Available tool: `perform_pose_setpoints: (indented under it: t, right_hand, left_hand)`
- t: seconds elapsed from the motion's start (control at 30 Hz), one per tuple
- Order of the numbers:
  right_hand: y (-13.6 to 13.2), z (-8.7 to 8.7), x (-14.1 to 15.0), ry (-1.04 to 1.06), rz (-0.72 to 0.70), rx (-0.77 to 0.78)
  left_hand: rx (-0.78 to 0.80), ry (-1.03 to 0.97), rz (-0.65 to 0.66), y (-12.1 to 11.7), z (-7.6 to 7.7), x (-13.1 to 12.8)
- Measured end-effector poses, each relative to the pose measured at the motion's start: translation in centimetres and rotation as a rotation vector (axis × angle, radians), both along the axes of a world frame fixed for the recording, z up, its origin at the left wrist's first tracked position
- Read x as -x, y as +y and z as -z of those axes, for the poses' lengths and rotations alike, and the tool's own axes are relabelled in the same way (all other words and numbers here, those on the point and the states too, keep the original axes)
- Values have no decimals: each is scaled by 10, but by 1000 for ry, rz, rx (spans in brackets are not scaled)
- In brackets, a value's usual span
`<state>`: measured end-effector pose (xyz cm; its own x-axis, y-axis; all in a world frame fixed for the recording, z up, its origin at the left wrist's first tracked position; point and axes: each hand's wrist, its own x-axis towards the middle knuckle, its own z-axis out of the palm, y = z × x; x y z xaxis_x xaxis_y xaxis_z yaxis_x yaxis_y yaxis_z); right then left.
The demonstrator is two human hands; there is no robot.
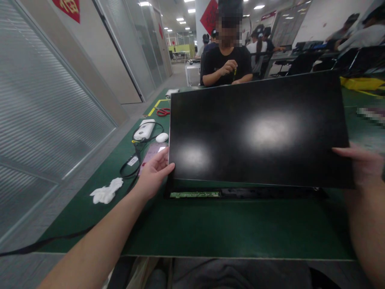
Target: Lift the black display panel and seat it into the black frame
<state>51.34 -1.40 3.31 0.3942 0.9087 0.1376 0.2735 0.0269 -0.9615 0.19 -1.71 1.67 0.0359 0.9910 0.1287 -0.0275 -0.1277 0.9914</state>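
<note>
A large black screen panel (258, 128) is tilted up above the green table mat (228, 228), its near edge low. My left hand (155, 173) grips the panel's lower left corner, thumb on the front face. My right hand (362, 164) holds the panel's right edge, thumb across the front. Under the near edge lies the monitor's back part with a narrow green circuit strip (194, 194) showing.
A white crumpled cloth (106, 192), a black cable (132, 160), a white device (144, 129), a white mouse (162, 137) and red scissors (163, 112) lie at the left. A person in a black shirt (226, 64) sits across the table. A corridor runs along the left.
</note>
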Motion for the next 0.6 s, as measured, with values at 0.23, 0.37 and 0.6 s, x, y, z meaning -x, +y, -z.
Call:
perform_pose_setpoints:
  t: [0.23, 0.37, 0.6]
  right_hand:
    - [0, -12, 35, 217, -112, 10]
    - [5, -4, 29, 230, -153, 1]
    - [11, -2, 26, 195, -171, 42]
  left_hand:
    - [-145, 92, -111, 1, 0, 3]
    - [-183, 158, -98, 1, 1, 3]
    - [-183, 235, 36, 0, 1, 3]
